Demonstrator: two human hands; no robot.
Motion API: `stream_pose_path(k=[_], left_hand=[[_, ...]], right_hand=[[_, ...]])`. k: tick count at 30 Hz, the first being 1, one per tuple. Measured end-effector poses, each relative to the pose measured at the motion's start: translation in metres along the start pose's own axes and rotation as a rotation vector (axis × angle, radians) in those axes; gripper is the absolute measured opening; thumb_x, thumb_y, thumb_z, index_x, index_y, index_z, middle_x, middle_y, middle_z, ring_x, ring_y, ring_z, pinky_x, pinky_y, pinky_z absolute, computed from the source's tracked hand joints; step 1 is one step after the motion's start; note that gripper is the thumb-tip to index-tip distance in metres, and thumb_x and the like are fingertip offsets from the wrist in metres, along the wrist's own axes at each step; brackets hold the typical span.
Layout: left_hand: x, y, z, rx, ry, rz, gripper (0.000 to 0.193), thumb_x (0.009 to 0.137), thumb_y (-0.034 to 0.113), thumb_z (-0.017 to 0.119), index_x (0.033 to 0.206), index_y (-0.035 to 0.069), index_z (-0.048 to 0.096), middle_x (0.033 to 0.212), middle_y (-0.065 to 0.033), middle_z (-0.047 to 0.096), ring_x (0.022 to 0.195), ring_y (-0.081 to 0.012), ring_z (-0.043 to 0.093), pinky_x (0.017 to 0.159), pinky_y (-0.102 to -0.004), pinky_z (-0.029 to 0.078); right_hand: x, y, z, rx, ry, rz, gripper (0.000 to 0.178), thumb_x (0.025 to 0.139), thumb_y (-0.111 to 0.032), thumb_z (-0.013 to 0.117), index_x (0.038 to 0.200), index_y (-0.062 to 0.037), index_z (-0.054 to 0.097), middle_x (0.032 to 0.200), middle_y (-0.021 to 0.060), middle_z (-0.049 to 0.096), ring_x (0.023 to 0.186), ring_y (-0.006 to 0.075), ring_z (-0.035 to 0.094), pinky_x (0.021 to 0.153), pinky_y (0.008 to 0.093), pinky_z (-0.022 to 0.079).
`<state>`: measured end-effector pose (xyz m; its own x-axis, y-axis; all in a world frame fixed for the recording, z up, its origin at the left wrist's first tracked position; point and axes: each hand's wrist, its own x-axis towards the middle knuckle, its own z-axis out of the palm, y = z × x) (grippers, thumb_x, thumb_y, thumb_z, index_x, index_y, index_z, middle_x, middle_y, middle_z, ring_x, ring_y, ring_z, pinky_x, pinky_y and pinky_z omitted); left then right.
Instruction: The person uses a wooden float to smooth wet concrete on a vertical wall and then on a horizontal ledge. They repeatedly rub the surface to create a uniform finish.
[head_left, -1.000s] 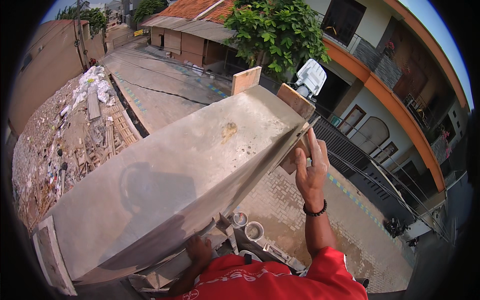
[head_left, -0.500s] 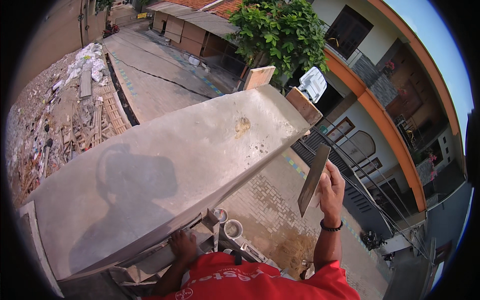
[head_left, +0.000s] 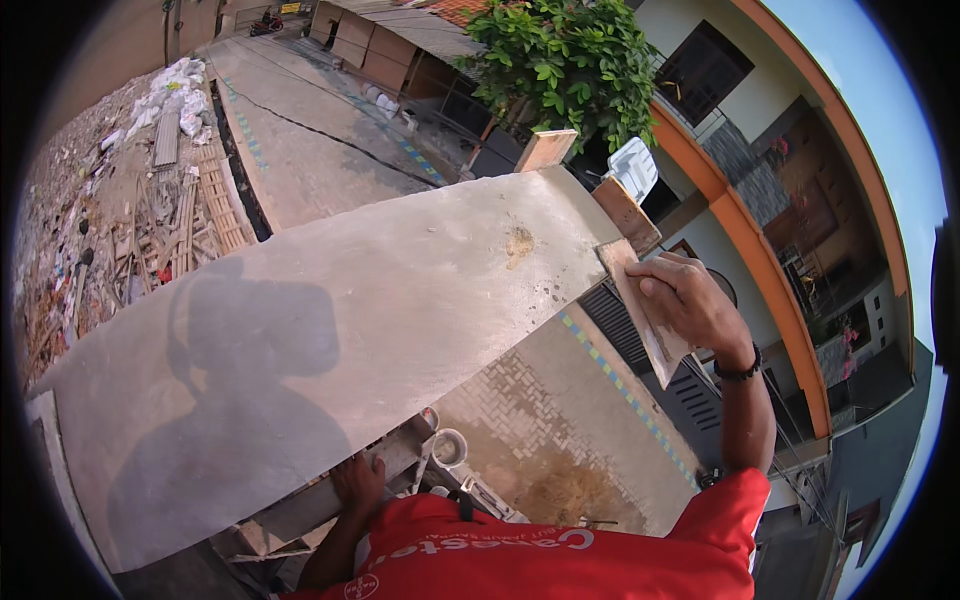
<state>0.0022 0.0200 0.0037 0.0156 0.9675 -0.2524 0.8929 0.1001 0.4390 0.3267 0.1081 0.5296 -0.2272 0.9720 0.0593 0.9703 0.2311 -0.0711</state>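
A long grey concrete slab with a smooth, damp-looking top runs diagonally in front of me. A tan, rough patch and several dark specks mark its far right part. My right hand is closed around a plastering trowel, held beside the slab's right edge near its far end; its upper end meets or overlaps that edge. Low at the slab's near edge, my left hand rests against the timber there, thumb apart, with nothing visible in it. Its fingertips are partly hidden.
Wooden boards stand at the slab's far end, near a white lamp-like fixture and a leafy tree. Far below are a paved street, a bucket and a sand pile. Rubble lies left; a house stands right.
My right hand has moved up and outward, turning the trowel from upright beside the slab to tilted at its far right edge. My left hand stays low by the near edge.
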Motion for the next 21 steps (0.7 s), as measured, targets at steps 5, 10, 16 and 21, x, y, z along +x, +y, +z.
stream_pose_path(k=[5,10,16,21], left_hand=[[-0.005,0.008,-0.013,-0.027,-0.054,-0.015,0.060,0.093,0.046,0.057,0.131,-0.001,0.057,0.134,-0.0240,0.055,0.130,-0.0403,0.048,0.112,-0.0565,0.033],[-0.004,0.002,-0.007,-0.065,0.034,-0.017,0.060,0.093,0.045,0.057,0.131,-0.001,0.057,0.135,-0.0242,0.055,0.130,-0.0400,0.048,0.112,-0.0563,0.032],[-0.008,0.027,-0.056,-0.159,-0.206,-0.095,0.059,0.092,0.045,0.058,0.128,-0.001,0.059,0.137,-0.0246,0.053,0.129,-0.0400,0.049,0.111,-0.0570,0.032],[-0.008,0.022,-0.044,-0.167,-0.132,-0.075,0.058,0.091,0.044,0.059,0.126,-0.002,0.060,0.135,-0.0242,0.054,0.128,-0.0399,0.050,0.110,-0.0564,0.034]], right_hand=[[0.024,-0.029,-0.012,0.102,-0.079,-0.240,0.029,0.102,-0.019,0.054,0.114,0.0025,0.069,0.106,0.0203,0.071,0.096,0.0330,0.067,0.087,0.0410,0.051],[0.024,-0.040,-0.056,0.137,-0.005,-0.189,0.031,0.104,-0.024,0.053,0.115,0.0004,0.070,0.099,0.0139,0.071,0.089,0.0247,0.068,0.082,0.0366,0.051],[-0.002,0.004,-0.036,0.087,-0.076,0.039,0.029,0.100,-0.016,0.054,0.116,0.0037,0.069,0.107,0.0176,0.072,0.095,0.0276,0.069,0.087,0.0376,0.052],[0.024,-0.019,-0.011,0.006,-0.130,-0.174,0.030,0.101,-0.018,0.055,0.115,0.0033,0.069,0.104,0.0202,0.072,0.097,0.0338,0.068,0.089,0.0415,0.051]])
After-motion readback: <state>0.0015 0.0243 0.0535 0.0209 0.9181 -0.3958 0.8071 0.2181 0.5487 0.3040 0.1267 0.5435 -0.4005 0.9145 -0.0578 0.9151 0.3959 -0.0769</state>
